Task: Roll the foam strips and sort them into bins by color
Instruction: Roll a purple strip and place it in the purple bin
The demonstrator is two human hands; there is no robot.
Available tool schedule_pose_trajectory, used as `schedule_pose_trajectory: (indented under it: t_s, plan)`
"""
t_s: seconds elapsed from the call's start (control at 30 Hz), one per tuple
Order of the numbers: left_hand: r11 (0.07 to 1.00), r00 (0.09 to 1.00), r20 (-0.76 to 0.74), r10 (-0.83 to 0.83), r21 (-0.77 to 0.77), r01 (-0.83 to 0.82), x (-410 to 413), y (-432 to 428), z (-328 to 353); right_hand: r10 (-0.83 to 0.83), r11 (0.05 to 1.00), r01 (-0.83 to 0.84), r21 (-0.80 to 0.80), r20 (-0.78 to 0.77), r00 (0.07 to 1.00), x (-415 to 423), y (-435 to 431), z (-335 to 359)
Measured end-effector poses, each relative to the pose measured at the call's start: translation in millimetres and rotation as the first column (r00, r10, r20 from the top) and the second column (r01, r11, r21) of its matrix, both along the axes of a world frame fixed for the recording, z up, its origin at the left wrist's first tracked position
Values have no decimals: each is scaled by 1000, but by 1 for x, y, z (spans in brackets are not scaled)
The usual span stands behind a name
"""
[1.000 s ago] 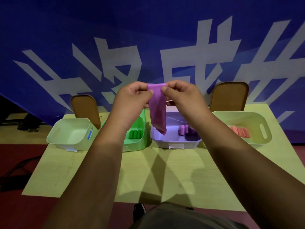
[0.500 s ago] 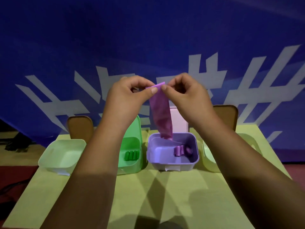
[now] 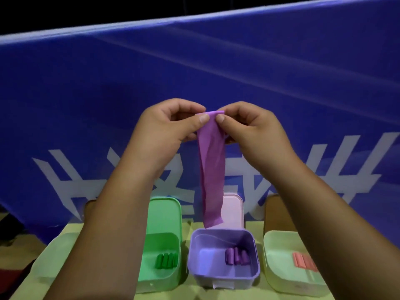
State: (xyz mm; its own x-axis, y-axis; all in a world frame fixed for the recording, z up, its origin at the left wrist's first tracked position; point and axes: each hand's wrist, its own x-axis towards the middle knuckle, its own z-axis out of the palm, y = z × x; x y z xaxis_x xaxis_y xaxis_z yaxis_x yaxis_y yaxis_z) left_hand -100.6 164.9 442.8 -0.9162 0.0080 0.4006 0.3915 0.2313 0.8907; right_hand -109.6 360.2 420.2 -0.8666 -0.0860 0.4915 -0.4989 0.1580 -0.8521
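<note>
A purple foam strip [image 3: 212, 174] hangs straight down in the air above the purple bin [image 3: 249, 276]. My left hand [image 3: 166, 126] pinches its top left corner between thumb and fingers. My right hand [image 3: 251, 126] pinches the top right corner the same way. The strip's lower end hovers just over the bin's back rim. Inside the purple bin lie several rolled purple pieces [image 3: 236, 256]. The green bin [image 3: 164, 215] to its left holds several green rolls [image 3: 165, 260].
A pale bin [image 3: 279, 265] at the right holds pink rolls [image 3: 305, 262]; another pale bin [image 3: 52, 260] stands at far left, partly behind my left arm. All stand on a yellow-green table [image 3: 186, 291]. A blue banner [image 3: 194, 72] with white characters fills the background.
The view has tilted upward, so my hands and the strip sit higher against the banner and closer. Both hands keep pinching the strip's top edge; the strip still hangs unrolled.
</note>
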Motion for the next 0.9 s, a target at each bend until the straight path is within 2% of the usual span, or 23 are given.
schedule_pose_trajectory:
  t_s: [0.2,0.63,0.9]
  plan:
    - [993,998,-44,-45,110,50,-5,8,20,5,998,-5,-60,6,1000,0,6,32]
    - [999,989,-145,-20,32,25,7,20,55,9,999,-12,-39,-59,998,9,13,65]
    - [998,992,-122,25,62,-18,20,22,46,48,998,-50,-45,-45,998,24,14,58]
